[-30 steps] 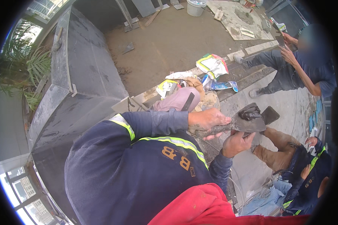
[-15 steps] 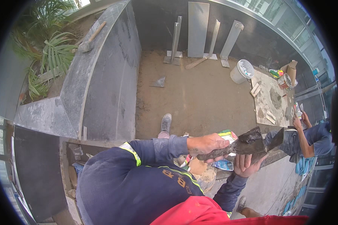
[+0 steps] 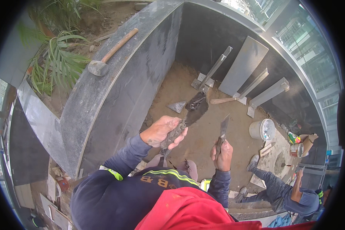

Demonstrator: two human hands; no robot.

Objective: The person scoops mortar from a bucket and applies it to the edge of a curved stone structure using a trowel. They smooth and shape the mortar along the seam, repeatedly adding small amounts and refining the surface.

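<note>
My left hand is closed round the mortar-crusted handle of a trowel. The trowel's broad blade points up and away, with a dark, wet-looking lump on it near the tip. In my right hand I grip a putty knife, its narrow blade upright. The two tools are apart from each other, held above the brown mortar bed. Beyond the trowel lies a small triangular grey stone piece on the bed.
A mallet lies on the stone planter ledge at left. Metal posts and a grey slab lean by the back wall. A white bucket and a mortar-smeared board are at right, near a co-worker.
My view has turned toward the left wall. The trowel and putty knife, close together before, are now apart, the trowel pointing away. The co-worker's legs now reach onto the mortar bed's edge.
</note>
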